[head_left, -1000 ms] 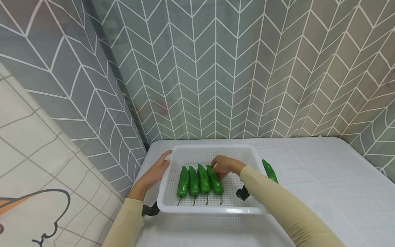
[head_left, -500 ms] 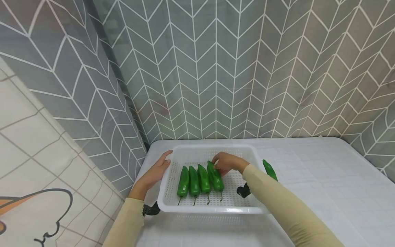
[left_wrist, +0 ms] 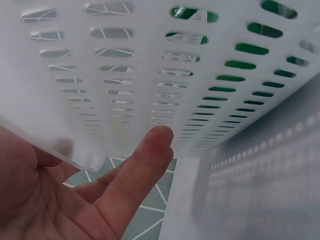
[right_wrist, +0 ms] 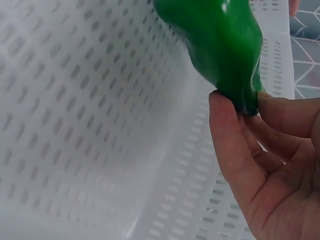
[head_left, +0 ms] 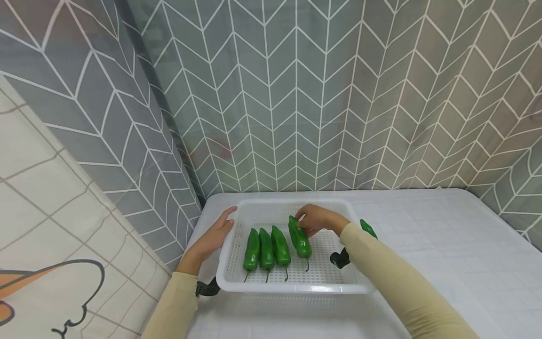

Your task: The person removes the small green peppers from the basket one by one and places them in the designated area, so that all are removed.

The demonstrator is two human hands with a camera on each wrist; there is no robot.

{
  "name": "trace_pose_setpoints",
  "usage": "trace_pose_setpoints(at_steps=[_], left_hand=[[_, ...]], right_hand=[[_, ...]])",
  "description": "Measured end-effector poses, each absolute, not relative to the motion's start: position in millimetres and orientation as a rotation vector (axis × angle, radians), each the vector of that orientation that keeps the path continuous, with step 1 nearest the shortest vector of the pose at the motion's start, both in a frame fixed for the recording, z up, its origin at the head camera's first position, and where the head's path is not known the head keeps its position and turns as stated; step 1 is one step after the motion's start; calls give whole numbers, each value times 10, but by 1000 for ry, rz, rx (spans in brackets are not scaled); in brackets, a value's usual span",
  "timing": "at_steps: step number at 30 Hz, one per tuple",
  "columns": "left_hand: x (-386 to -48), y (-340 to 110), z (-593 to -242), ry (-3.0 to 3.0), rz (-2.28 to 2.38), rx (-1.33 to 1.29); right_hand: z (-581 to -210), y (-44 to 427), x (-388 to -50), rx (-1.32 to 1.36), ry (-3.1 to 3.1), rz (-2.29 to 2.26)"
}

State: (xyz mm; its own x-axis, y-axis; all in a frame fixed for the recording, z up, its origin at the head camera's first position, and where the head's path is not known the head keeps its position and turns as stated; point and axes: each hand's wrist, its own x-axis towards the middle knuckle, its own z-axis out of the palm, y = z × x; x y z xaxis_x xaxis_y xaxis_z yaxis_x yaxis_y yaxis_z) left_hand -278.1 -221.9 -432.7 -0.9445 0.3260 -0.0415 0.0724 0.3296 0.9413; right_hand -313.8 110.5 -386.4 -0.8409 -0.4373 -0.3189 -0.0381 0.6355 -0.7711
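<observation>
With the far rim of the basket (head_left: 292, 288) counting as 12 o'clock, the right hand (head_left: 315, 219) is pinching a green pepper (head_left: 300, 241) near the middle, its tip pointing toward 11 and its stem trailing toward 6. Thumb and fingertips are gripping only the tapering tip, so slipping is looking like the chief danger: the skin is shining smooth, and most of the weight is probably lying beyond the grip. Whether the thick end is touching the basket floor is not showing clearly. If it is dragging, the thin stem could be catching in the slots and bending or snapping.

Three peppers (head_left: 267, 249) are lying side by side toward 9 o'clock of the held one, across a narrow gap; a swing that way could be knocking their row askew.

The left hand (head_left: 213, 237) is resting at the 9 o'clock rim, fingers loosely extended rather than clenched. How hard it is pressing, the views are not telling; with a light touch, the basket could be skidding over the table (head_left: 444, 245) if the right sleeve (head_left: 402, 278), crossing the rim near 4 o'clock, is bumping it. That sleeve is also partly hiding a loose pepper (head_left: 367, 228) just outside, toward 2, and a low sweep could be rolling it away.
</observation>
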Motion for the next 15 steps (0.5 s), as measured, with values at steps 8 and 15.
trace_pose_setpoints(at_steps=[8, 15], left_hand=[[-2775, -2223, -4319, 2366, 1663, 371], [-2772, -2217, -4318, 2368, 1660, 372]], right_hand=[[-3782, 1264, -3192, -360, 2384, -1132], [-3707, 1393, -3199, -376, 2396, -1125]])
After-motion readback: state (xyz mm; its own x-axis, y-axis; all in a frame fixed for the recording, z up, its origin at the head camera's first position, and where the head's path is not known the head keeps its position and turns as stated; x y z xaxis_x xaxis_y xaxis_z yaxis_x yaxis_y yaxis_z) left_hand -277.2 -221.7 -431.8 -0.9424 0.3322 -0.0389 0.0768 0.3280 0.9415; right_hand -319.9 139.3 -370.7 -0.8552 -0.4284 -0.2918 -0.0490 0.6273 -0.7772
